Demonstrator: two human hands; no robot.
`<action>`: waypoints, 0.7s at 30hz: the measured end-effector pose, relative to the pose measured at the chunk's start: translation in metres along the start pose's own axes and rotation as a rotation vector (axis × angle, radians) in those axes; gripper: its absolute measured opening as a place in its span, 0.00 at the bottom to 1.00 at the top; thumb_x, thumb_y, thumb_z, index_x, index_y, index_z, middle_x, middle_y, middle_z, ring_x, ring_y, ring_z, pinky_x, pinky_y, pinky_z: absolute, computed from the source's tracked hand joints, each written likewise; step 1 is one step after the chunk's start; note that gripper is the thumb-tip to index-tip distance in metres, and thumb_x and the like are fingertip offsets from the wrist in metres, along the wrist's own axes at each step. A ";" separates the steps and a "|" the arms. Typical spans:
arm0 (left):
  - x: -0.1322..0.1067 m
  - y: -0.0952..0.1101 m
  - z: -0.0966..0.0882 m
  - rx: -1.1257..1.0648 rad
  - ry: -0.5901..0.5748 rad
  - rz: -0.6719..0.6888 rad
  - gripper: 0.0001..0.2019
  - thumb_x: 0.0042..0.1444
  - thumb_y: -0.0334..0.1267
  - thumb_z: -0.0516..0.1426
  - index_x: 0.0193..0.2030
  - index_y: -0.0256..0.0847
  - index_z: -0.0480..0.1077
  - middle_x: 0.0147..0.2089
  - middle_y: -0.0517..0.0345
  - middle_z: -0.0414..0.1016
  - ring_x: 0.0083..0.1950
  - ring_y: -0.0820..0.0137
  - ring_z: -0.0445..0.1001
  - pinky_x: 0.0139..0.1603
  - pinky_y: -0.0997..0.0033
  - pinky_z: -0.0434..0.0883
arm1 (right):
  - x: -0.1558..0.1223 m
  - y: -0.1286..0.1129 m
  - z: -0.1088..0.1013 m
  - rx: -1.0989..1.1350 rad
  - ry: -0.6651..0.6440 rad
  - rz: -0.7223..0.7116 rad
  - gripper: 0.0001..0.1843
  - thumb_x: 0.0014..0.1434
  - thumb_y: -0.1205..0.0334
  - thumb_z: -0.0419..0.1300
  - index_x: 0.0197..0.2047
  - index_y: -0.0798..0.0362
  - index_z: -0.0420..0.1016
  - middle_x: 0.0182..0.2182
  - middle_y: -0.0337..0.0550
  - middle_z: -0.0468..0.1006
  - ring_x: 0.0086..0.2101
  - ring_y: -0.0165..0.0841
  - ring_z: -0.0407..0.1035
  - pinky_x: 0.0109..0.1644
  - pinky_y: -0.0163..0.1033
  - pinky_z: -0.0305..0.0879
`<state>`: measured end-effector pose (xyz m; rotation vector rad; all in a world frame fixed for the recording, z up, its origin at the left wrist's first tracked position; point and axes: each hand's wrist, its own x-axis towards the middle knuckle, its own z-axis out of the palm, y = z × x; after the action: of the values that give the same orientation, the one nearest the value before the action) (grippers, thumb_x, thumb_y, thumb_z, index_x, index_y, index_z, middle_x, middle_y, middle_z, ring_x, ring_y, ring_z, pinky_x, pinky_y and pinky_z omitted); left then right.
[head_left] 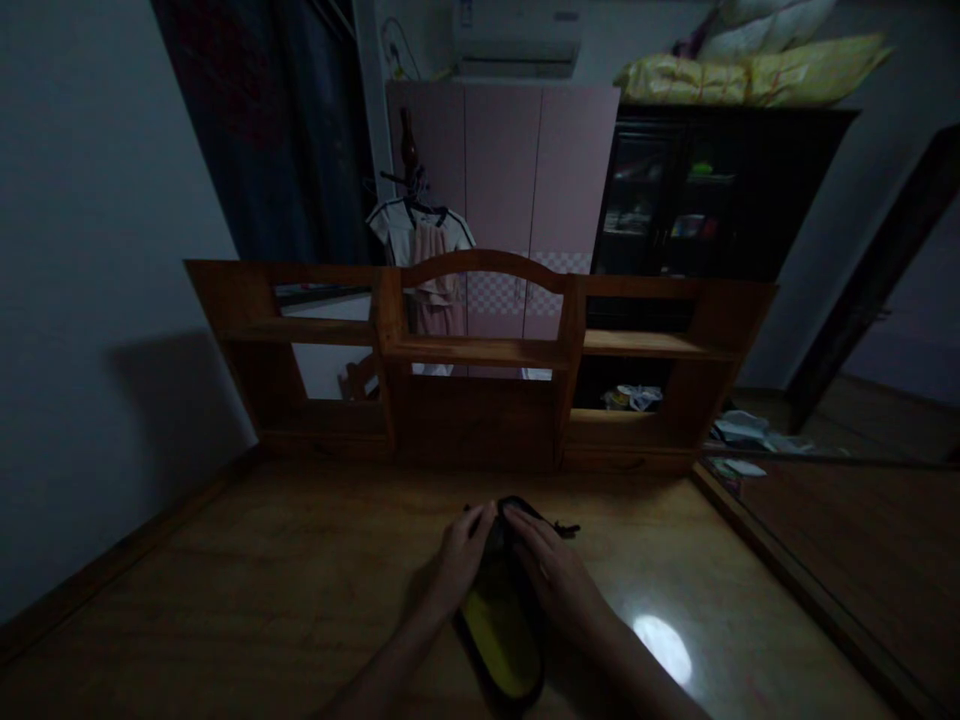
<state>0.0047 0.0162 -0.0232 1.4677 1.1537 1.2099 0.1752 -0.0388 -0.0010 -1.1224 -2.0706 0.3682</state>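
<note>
On the wooden boards lies a long black-rimmed thing with a yellow inside [501, 630], shaped like a shoe, its rounded end toward me. My left hand [463, 555] is closed on its far left edge, thumb and fingers drawn together. Across the far right part, the fingers of my right hand [546, 560] lie close together and grip the rim; its thumb is hard to see. A short dark strap or lace [568, 529] sticks out to the right. The dim light and both hands hide details of the far end.
A wooden headboard with shelves [480, 350] stands across the far end of the wooden surface [315, 560]. The wall [97, 300] rises at the left, and a raised wooden edge [795, 580] runs along the right. A bright reflection lies near my right forearm.
</note>
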 end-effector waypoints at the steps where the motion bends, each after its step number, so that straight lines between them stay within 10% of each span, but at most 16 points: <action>1: 0.000 0.000 0.000 0.004 0.000 0.006 0.25 0.56 0.57 0.51 0.44 0.36 0.74 0.45 0.51 0.77 0.48 0.60 0.73 0.50 0.65 0.67 | 0.000 0.000 0.000 -0.002 -0.002 -0.003 0.25 0.68 0.66 0.46 0.66 0.43 0.53 0.63 0.41 0.59 0.61 0.36 0.54 0.65 0.48 0.55; 21: -0.004 0.010 -0.002 0.121 -0.041 0.081 0.20 0.55 0.55 0.53 0.35 0.37 0.71 0.33 0.58 0.73 0.37 0.67 0.71 0.38 0.74 0.66 | 0.000 -0.008 0.002 0.001 0.046 -0.034 0.25 0.66 0.68 0.48 0.65 0.44 0.56 0.61 0.45 0.61 0.60 0.37 0.56 0.63 0.48 0.58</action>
<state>0.0040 0.0105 -0.0137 1.6365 1.1658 1.1763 0.1696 -0.0430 0.0020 -1.0840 -2.0465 0.3246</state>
